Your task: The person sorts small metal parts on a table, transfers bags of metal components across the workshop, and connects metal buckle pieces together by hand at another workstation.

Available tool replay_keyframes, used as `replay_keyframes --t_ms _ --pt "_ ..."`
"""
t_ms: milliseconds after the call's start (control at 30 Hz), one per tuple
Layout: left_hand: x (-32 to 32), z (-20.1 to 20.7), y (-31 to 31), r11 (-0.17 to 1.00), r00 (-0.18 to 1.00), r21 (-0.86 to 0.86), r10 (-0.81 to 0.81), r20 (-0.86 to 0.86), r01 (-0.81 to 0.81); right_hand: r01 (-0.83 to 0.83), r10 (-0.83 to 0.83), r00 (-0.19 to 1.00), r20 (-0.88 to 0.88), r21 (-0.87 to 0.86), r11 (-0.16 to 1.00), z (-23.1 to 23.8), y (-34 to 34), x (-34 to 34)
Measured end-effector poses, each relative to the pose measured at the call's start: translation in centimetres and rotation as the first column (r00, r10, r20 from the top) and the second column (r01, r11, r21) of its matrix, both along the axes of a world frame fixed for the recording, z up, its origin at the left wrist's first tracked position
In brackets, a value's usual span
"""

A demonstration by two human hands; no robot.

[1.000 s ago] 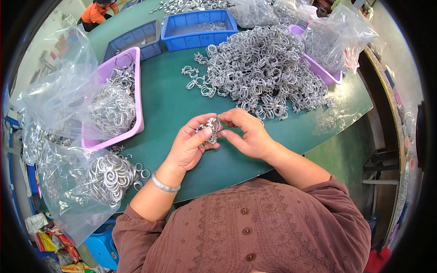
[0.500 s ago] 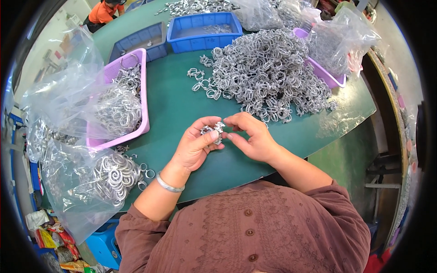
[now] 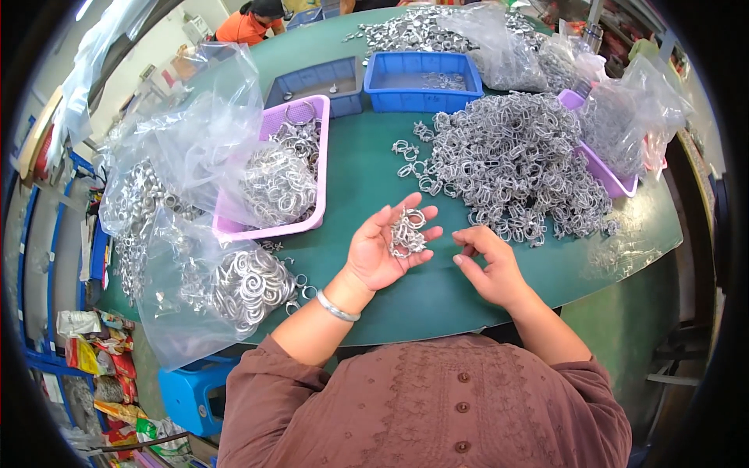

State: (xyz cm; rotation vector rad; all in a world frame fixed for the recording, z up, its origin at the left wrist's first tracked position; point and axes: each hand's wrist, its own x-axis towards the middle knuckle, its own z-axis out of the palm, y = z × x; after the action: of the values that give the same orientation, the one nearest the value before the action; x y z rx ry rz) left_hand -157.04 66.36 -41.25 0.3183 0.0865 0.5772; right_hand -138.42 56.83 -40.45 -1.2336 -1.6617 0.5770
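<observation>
My left hand is palm up, fingers spread and slightly bent, cradling a small cluster of silver metal ring clamps. To the right, apart from the cluster, my right hand hovers with curled fingers. Its thumb and forefinger are apart, and nothing shows between them. Beyond my right hand lies a large heap of similar silver ring clamps on the green table. Several loose ones are scattered at the heap's left side.
Left stands a pink basket of metal rings, beside a clear plastic bag with silver rings spilling out. Farther back are a blue tray and a dark blue bin. A person in orange sits at the far left.
My left hand has opened from a closed grip to a palm-up hold, showing the clamps. My right hand has drawn away from them. The whole view has shifted.
</observation>
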Motion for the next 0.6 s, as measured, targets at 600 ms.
replay_keyframes --t_ms 600 --pt "1.9 3.4 0.0 0.996 0.996 0.095 -0.011 0.090 0.002 -0.096 0.093 0.995 -0.045 -0.081 0.992 -1.0 -3.4 2.3"
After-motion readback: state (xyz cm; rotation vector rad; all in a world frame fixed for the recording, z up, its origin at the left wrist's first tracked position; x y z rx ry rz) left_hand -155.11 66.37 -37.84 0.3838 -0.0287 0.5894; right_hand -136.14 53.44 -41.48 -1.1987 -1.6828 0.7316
